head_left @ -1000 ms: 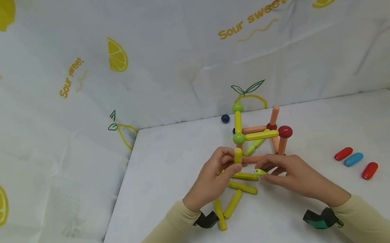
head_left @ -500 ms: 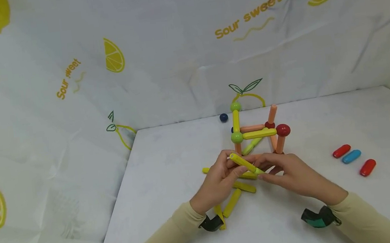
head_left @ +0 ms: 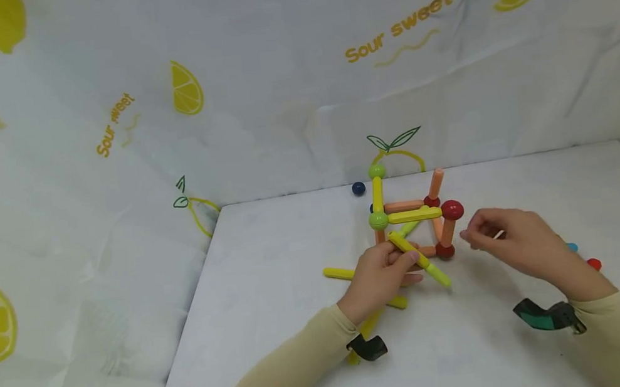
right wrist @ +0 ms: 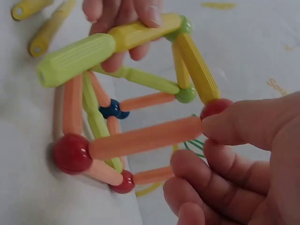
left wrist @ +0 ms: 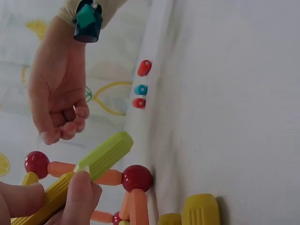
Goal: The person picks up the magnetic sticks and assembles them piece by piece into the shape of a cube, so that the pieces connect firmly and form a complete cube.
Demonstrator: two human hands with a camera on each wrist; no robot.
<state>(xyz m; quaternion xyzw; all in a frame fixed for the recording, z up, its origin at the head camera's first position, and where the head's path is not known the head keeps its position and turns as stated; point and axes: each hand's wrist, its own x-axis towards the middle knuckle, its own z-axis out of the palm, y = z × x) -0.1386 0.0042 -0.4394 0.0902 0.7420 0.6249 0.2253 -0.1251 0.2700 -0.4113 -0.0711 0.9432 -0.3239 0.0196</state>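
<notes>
My left hand (head_left: pixel 376 281) pinches a yellow stick (head_left: pixel 404 245) between thumb and fingers. A shorter light green stick (left wrist: pixel 111 157) is joined end to end with it, slanting down to the right in the head view. Behind them stands a frame of orange and yellow sticks with ball joints, including a green ball (head_left: pixel 379 220) and a red ball (head_left: pixel 452 209). My right hand (head_left: pixel 519 244) hovers right of the frame, fingers loosely curled with nothing in them. In the right wrist view, its fingertips overlap the upper red ball (right wrist: pixel 216 108).
Loose yellow sticks (head_left: pixel 338 272) lie around and under my left forearm. A dark blue ball (head_left: pixel 359 189) sits near the table's back edge. Two short red pieces (left wrist: pixel 145 68) and a blue one (left wrist: pixel 140 89) lie at the right, partly hidden by my right arm in the head view.
The yellow stick and light green stick, separate a second ago, came together end to end. My right hand let go of the green one and moved right and up; my left hand shifted right.
</notes>
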